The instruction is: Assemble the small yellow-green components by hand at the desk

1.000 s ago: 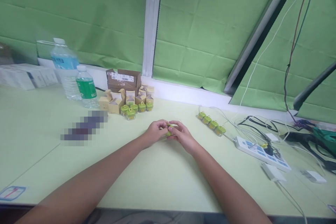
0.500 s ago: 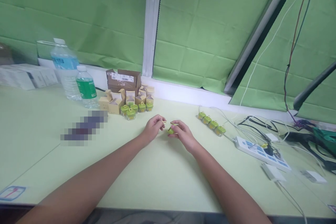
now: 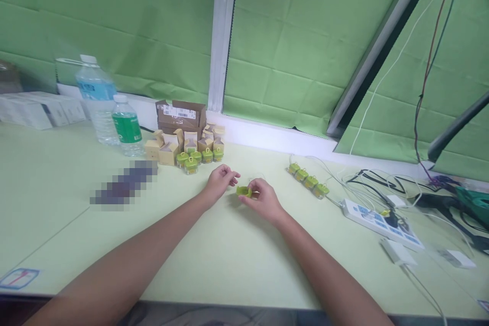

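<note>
Partly hidden green piece in right hand

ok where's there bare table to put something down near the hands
Bare tabletop lies between the forearms, and left of the left hand. Crowded: small boxes and green pieces behind it; right of the right hand, the power strip and cables.

Small packing or assembly workroom, pale green desk, stacked little cartons far left, power strip and loose cables right, green blinds behind.
</note>
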`<act>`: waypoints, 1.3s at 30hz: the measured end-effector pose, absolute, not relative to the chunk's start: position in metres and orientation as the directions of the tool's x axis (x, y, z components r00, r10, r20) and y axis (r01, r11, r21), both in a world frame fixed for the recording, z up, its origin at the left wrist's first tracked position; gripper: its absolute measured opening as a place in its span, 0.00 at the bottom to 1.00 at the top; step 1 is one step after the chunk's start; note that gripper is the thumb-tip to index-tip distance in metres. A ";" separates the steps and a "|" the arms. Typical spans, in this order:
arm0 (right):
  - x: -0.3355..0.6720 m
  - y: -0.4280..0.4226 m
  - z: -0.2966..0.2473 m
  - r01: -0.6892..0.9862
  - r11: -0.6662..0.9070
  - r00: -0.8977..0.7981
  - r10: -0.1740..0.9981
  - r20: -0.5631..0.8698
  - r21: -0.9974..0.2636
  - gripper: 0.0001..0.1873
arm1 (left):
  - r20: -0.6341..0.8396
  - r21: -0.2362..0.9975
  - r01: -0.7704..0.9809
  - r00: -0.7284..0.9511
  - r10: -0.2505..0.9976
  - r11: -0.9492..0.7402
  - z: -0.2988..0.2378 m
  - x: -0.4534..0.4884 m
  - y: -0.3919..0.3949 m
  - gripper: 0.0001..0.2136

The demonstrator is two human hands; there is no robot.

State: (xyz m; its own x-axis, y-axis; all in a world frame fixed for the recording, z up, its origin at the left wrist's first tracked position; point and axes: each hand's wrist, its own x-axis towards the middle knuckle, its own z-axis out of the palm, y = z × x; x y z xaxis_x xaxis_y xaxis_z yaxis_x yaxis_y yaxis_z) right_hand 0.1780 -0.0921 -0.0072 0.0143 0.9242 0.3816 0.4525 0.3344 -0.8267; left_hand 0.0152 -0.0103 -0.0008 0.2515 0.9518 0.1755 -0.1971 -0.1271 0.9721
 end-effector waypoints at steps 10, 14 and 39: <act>0.175 -0.093 -0.015 0.699 0.549 -0.213 0.772 0.598 -0.459 0.12 | 0.152 0.972 -0.202 0.141 0.978 -0.122 -0.002 0.013 -0.005 0.12; 0.178 -0.088 -0.020 0.723 0.552 -0.211 0.749 0.628 -0.415 0.10 | 0.149 0.975 -0.182 0.130 0.980 -0.124 -0.003 0.013 -0.003 0.14; 0.172 -0.084 -0.019 0.745 0.603 -0.387 0.739 0.552 -0.284 0.04 | 0.144 0.977 -0.181 0.184 0.972 -0.110 -0.003 0.010 -0.001 0.17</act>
State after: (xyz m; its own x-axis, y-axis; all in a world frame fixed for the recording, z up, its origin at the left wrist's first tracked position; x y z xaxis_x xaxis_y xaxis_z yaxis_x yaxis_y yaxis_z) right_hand 0.1716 -0.0842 -0.0192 -0.3871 0.7385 0.5521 0.7452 0.6032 -0.2844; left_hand 0.0098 -0.0012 -0.0026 0.1840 0.9723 0.1439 -0.1808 -0.1105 0.9773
